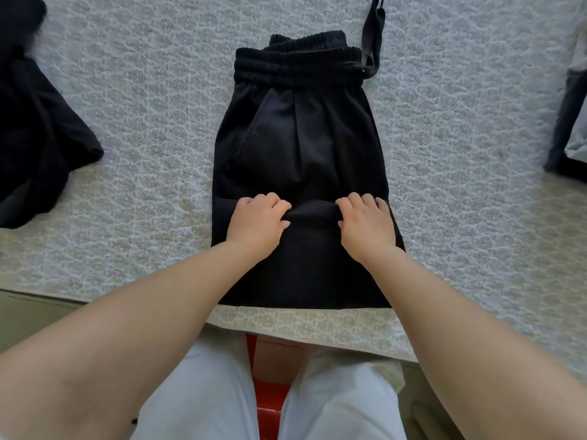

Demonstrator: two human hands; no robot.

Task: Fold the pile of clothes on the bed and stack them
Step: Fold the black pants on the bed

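Black trousers (298,138) with an elastic waistband lie flat in the middle of the bed, waistband at the far end and a drawstring trailing off to the upper right. The near part is doubled over, and its folded edge runs across the middle. My left hand (257,223) and my right hand (365,225) sit side by side on that edge, fingers curled and pinching the cloth.
The patterned grey bedspread (143,106) covers the bed; its near edge runs just below the trousers. A heap of dark clothes (35,128) lies at the left. A dark and light garment (571,122) sits at the right edge. My legs stand against the bed.
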